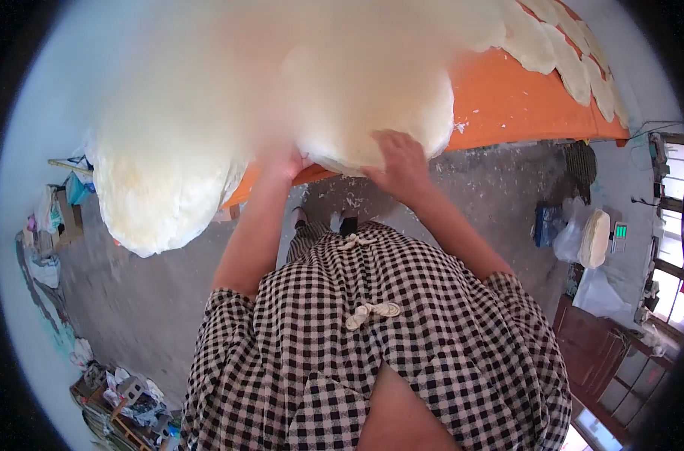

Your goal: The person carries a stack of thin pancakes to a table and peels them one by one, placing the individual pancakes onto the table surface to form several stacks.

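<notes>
A pale cream oval pad (pixel 432 113), soft-looking with a ragged white edge, lies at the front of an orange-covered table. Flat on its near edge rests my right hand (pixel 400 164), fingers stretched out and thumb toward the rim. My left hand (pixel 288 161) is at the pad's left near edge; a blurred patch covers most of its fingers, so its grip is hidden. To the left, a larger, thicker cream oval pad (pixel 154 214) hangs past the table's front edge. The blur also hides the middle of the tabletop.
Several cream ovals (pixel 575 75) overlap along the far right of the orange table cover (pixel 500 98). White scraps are scattered over the cover and grey floor (pixel 131 301). Plastic bags (pixel 571 237) and another pale oval (pixel 595 239) sit at right. Clutter (pixel 135 398) lines the left wall.
</notes>
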A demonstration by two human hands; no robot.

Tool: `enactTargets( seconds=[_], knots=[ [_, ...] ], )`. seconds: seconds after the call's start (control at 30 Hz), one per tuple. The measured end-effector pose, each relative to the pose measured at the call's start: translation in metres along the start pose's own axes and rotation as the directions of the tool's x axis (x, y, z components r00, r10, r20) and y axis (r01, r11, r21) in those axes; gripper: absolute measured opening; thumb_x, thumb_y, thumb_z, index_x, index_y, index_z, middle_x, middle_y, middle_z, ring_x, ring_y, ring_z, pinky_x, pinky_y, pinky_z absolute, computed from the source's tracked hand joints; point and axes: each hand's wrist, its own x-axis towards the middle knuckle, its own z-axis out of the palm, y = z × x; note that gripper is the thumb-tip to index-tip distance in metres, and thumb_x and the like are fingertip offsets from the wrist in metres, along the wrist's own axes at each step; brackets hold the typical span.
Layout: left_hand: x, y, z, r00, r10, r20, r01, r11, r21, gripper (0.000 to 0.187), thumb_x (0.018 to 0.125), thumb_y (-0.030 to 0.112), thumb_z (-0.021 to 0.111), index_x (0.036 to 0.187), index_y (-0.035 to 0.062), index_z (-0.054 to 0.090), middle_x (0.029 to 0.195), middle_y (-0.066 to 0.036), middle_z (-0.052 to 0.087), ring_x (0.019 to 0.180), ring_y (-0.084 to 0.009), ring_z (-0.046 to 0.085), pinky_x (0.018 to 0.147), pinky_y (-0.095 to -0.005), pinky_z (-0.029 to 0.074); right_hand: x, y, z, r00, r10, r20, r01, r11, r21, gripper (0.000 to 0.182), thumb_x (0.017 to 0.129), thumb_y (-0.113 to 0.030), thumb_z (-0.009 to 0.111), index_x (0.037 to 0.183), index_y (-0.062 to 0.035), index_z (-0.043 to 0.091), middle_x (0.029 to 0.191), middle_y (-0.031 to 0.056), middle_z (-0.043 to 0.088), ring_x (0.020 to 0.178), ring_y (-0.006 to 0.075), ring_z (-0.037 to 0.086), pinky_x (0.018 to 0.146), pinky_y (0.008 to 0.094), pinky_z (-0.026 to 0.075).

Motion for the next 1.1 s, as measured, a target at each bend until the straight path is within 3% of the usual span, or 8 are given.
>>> enactTargets(
  seconds=[0.1, 0.2, 0.3, 0.4, 0.5, 0.7, 0.83, 1.1],
  knots=[
    [-0.003, 0.0, 0.007, 0.999, 0.032, -0.023, -0.033, 0.998, -0.056, 0.041, 0.08, 0.036, 0.057, 0.111, 0.0107, 0.048, 0.107, -0.005, 0.057, 0.095, -0.0196, 0.056, 0.079, -0.0381, 0.047, 0.013, -0.005, 0.027, 0.988, -0.018, 0.153, 0.025, 0.999, -0.047, 0.064, 0.061, -0.029, 0.067, 0.115, -0.0053, 0.042, 0.109, 0.0128, 0.048, 0.108, 0.0266, 0.04, 0.081, 0.0401, 0.037],
    [-0.004, -0.003, 0.0, 0.998, 0.044, 0.033, -0.04, 0.993, -0.11, 0.042, 0.081, 0.037, 0.055, 0.112, 0.0099, 0.048, 0.107, -0.006, 0.056, 0.096, -0.0204, 0.056, 0.079, -0.0383, 0.048, 0.013, -0.004, 0.031, 0.982, -0.057, 0.181, 0.058, 0.998, 0.004, 0.057, 0.063, -0.024, 0.062, 0.113, -0.0041, 0.043, 0.108, 0.0141, 0.049, 0.104, 0.0272, 0.045, 0.078, 0.0392, 0.039],
    [-0.008, -0.005, -0.001, 0.994, 0.066, 0.091, -0.053, 0.988, -0.143, 0.041, 0.083, 0.039, 0.051, 0.112, 0.0094, 0.048, 0.107, -0.007, 0.056, 0.096, -0.0213, 0.056, 0.079, -0.0386, 0.048, 0.008, -0.003, 0.05, 0.993, -0.116, 0.038, 0.121, 0.978, -0.169, 0.046, 0.067, -0.016, 0.055, 0.109, -0.002, 0.045, 0.108, 0.0151, 0.05, 0.102, 0.0277, 0.047, 0.078, 0.0393, 0.04],
    [-0.009, -0.002, 0.0, 0.994, 0.064, 0.088, -0.051, 0.988, -0.149, 0.042, 0.084, 0.041, 0.047, 0.112, 0.0096, 0.048, 0.107, -0.007, 0.056, 0.096, -0.022, 0.056, 0.08, -0.0389, 0.048, 0.016, -0.002, 0.054, 0.994, -0.096, 0.044, 0.101, 0.987, -0.127, 0.036, 0.071, -0.011, 0.048, 0.105, -0.0008, 0.047, 0.106, 0.0146, 0.051, 0.101, 0.0277, 0.048, 0.077, 0.0392, 0.041],
    [-0.01, 0.0, 0.0, 0.997, 0.06, 0.039, -0.052, 0.983, -0.174, 0.043, 0.084, 0.042, 0.045, 0.112, 0.0099, 0.048, 0.109, -0.007, 0.055, 0.098, -0.0218, 0.055, 0.08, -0.0394, 0.047, 0.027, -0.004, 0.03, 0.997, 0.006, 0.077, -0.02, 0.985, 0.17, 0.037, 0.068, -0.009, 0.051, 0.105, -0.0022, 0.048, 0.109, 0.0139, 0.051, 0.103, 0.028, 0.048, 0.081, 0.0392, 0.04],
    [-0.016, 0.002, 0.006, 0.993, 0.121, -0.012, -0.121, 0.974, -0.192, 0.045, 0.084, 0.042, 0.047, 0.116, 0.0098, 0.045, 0.113, -0.008, 0.053, 0.102, -0.0224, 0.052, 0.085, -0.0404, 0.045, 0.005, -0.023, 0.059, 0.991, -0.133, -0.022, 0.129, 0.982, -0.135, 0.038, 0.071, -0.008, 0.048, 0.108, -0.001, 0.047, 0.11, 0.0128, 0.05, 0.105, 0.0256, 0.046, 0.082, 0.0362, 0.037],
    [-0.005, -0.006, -0.001, 0.992, 0.108, -0.064, -0.109, 0.994, -0.025, 0.045, 0.083, 0.034, 0.051, 0.118, 0.0076, 0.042, 0.116, -0.009, 0.051, 0.104, -0.0239, 0.05, 0.087, -0.0412, 0.043, 0.007, -0.023, 0.046, 0.988, -0.152, -0.004, 0.15, 0.979, -0.141, 0.038, 0.069, -0.013, 0.051, 0.105, -0.0007, 0.049, 0.11, 0.0122, 0.048, 0.106, 0.0241, 0.044, 0.08, 0.0381, 0.036],
    [0.004, -0.022, -0.007, 0.988, 0.142, -0.061, -0.148, 0.983, -0.105, 0.038, 0.084, 0.028, 0.051, 0.113, 0.0036, 0.045, 0.107, -0.012, 0.055, 0.098, -0.0239, 0.053, 0.087, -0.0417, 0.042, -0.015, -0.015, 0.044, 0.978, -0.113, 0.175, 0.116, 0.993, -0.006, 0.058, 0.069, -0.025, 0.06, 0.119, -0.0041, 0.041, 0.127, 0.0172, 0.036, 0.118, 0.0314, 0.032, 0.094, 0.0475, 0.025]
  ],
)
